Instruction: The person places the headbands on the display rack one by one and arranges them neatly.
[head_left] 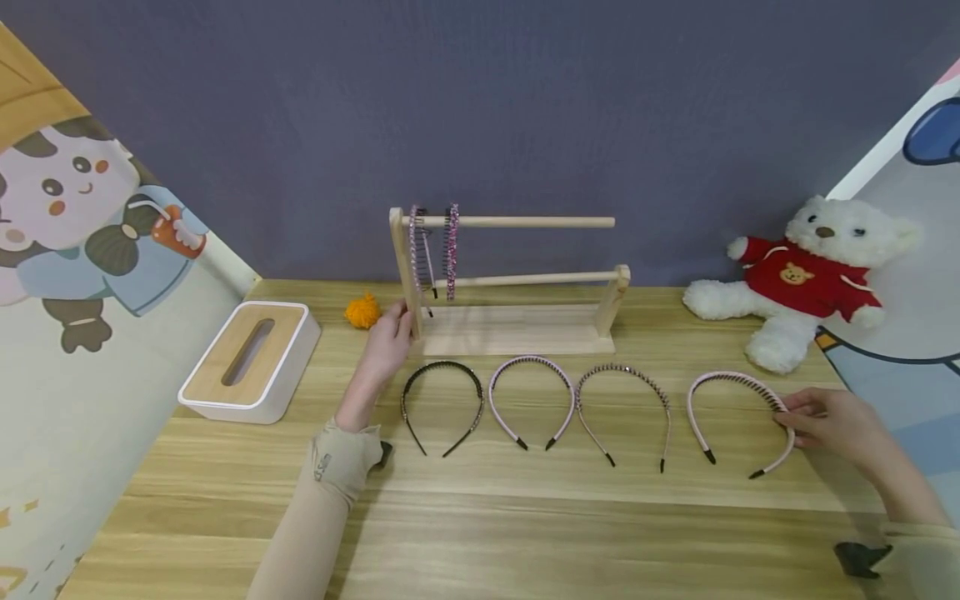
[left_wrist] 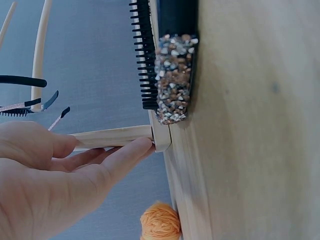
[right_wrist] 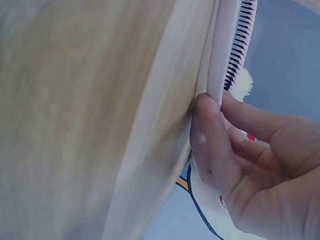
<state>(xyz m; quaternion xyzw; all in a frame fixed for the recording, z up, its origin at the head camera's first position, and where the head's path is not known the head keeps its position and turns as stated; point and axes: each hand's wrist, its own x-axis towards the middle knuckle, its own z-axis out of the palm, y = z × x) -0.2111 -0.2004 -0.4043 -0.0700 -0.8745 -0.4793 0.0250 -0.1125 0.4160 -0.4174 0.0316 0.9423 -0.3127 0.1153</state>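
My left hand grips the left upright of a wooden headband rack, thumb and fingers on either side of the post. Two glittery headbands, one pale pink and one deeper pink, hang from the rack's upper rod. At the right, my right hand pinches the side of a pale pink toothed headband between thumb and fingers; its band runs close along the tabletop in the right wrist view. In a row to its left lie a black jewelled headband, a lilac one and a beaded pinkish one.
An orange yarn ball sits behind my left hand, beside the rack. Farther left stands a white tissue box with a wooden lid. A white teddy bear in a red sweater leans at the back right. A dark wall rises behind the table.
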